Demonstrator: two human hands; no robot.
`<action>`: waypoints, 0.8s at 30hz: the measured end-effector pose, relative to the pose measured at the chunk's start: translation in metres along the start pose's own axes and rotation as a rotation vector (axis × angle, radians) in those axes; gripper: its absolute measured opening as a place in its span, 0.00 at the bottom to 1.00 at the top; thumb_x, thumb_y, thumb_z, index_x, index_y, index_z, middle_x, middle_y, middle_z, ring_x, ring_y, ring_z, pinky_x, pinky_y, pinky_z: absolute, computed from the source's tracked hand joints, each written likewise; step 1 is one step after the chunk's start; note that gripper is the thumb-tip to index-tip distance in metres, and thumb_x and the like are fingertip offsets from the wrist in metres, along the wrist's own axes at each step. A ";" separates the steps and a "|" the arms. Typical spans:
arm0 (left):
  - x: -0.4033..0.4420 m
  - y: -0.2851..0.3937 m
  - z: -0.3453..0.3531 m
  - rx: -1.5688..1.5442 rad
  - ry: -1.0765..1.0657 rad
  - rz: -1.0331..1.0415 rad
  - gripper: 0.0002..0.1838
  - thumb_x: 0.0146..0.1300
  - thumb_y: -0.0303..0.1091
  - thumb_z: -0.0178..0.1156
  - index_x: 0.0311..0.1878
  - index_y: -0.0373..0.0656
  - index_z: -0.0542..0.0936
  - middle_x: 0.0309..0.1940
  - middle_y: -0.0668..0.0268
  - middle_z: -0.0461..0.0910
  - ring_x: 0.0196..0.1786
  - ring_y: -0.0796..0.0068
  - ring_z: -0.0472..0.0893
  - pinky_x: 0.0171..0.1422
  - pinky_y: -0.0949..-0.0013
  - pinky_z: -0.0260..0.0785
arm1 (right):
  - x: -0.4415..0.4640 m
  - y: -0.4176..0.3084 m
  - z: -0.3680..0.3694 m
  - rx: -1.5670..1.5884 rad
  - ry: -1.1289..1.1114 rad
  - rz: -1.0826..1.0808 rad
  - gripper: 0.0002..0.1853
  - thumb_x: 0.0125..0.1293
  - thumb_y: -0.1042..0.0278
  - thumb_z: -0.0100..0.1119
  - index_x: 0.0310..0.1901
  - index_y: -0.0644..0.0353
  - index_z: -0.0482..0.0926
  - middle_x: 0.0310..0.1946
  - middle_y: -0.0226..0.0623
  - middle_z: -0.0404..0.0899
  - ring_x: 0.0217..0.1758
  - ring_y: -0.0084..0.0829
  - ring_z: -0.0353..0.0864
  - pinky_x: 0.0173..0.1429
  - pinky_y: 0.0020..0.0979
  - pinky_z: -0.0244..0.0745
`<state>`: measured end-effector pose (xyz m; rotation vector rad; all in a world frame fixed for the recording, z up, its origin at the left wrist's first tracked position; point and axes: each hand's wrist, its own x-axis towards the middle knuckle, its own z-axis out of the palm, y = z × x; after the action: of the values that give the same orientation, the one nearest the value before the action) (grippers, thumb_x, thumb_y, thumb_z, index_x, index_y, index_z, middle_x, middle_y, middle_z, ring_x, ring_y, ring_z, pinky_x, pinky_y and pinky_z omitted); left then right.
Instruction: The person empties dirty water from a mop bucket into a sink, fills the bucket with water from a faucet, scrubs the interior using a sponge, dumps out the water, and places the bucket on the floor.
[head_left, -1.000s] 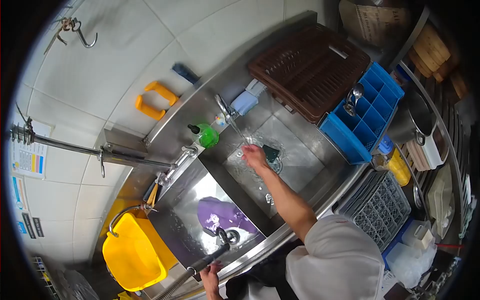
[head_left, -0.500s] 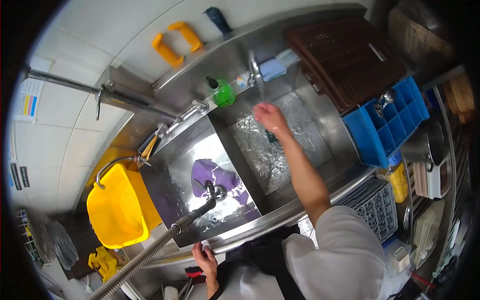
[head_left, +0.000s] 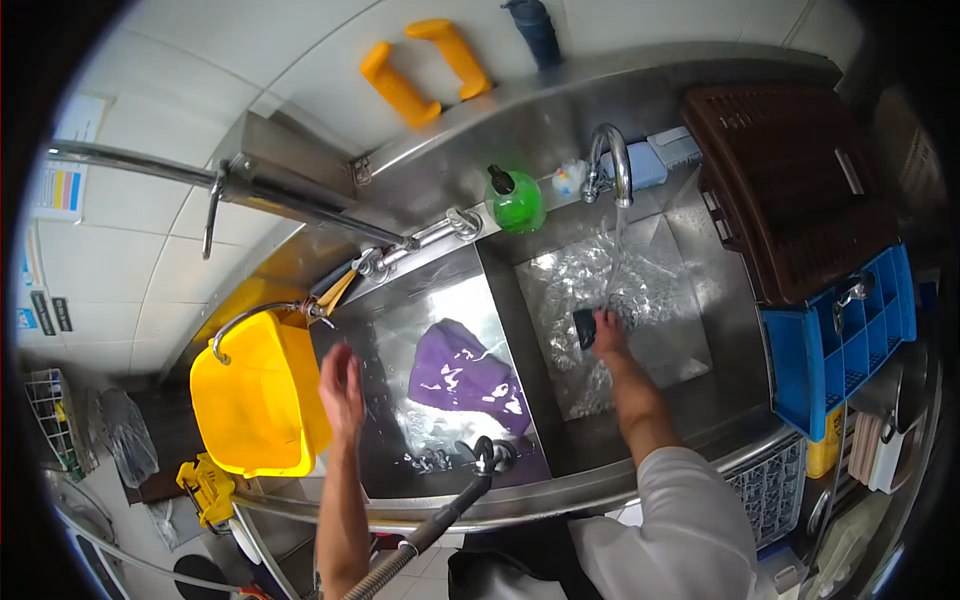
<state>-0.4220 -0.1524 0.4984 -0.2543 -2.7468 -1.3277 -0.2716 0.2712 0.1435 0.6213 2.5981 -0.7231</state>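
Observation:
My right hand (head_left: 607, 334) is down in the right sink basin (head_left: 660, 400), its fingers closed at the edge of a small dark object (head_left: 584, 328) whose kind I cannot make out. Water pours from the curved tap (head_left: 618, 165) just above this hand, onto the rippling water. My left hand (head_left: 342, 385) is raised near the left side of the left basin (head_left: 370, 450), fingers apart and holding nothing. A purple cloth (head_left: 455, 365) lies wet in that basin. Over its front part hangs the spray hose head (head_left: 488, 458), apart from both hands.
A yellow bucket (head_left: 250, 400) stands left of the sink. Behind the basins are a green soap bottle (head_left: 516, 208) and a blue sponge (head_left: 640, 165). At the right, a brown crate (head_left: 790, 190) leans beside a blue divided cutlery rack (head_left: 800, 370). Orange handles (head_left: 400, 85) rest against the wall.
My right hand has moved from under the tap down to the dark object in the water. My left hand has risen from the sink's front edge. The view has shifted.

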 end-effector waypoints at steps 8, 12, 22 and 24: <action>0.109 0.093 0.091 0.405 -0.356 0.692 0.19 0.63 0.22 0.62 0.58 0.39 0.78 0.50 0.50 0.80 0.49 0.49 0.81 0.54 0.59 0.76 | -0.012 -0.042 0.001 0.309 0.015 0.141 0.42 0.47 0.71 0.73 0.63 0.60 0.59 0.61 0.53 0.69 0.63 0.58 0.72 0.64 0.48 0.71; 0.128 0.117 0.143 0.501 -0.323 0.908 0.21 0.64 0.30 0.63 0.61 0.43 0.77 0.56 0.53 0.78 0.55 0.50 0.79 0.58 0.54 0.75 | -0.005 -0.038 -0.067 0.640 0.311 0.274 0.43 0.48 0.65 0.76 0.62 0.61 0.58 0.57 0.55 0.75 0.60 0.55 0.77 0.61 0.47 0.72; 0.170 0.109 0.175 0.525 -0.349 0.987 0.09 0.64 0.36 0.63 0.40 0.41 0.82 0.38 0.61 0.79 0.42 0.59 0.80 0.48 0.58 0.75 | 0.043 -0.105 -0.343 0.852 1.022 0.010 0.41 0.56 0.58 0.75 0.65 0.64 0.61 0.56 0.57 0.73 0.59 0.52 0.76 0.63 0.41 0.72; 0.171 0.107 0.178 0.599 -0.365 0.950 0.09 0.65 0.36 0.62 0.37 0.41 0.81 0.36 0.60 0.78 0.42 0.58 0.80 0.47 0.57 0.75 | 0.058 -0.109 -0.349 0.568 1.109 0.091 0.42 0.56 0.58 0.75 0.66 0.66 0.62 0.58 0.58 0.70 0.60 0.50 0.74 0.64 0.40 0.71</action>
<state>-0.5708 0.0718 0.4945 -1.5810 -2.4793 -0.2205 -0.4550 0.3991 0.4385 1.6937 3.2377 -1.3980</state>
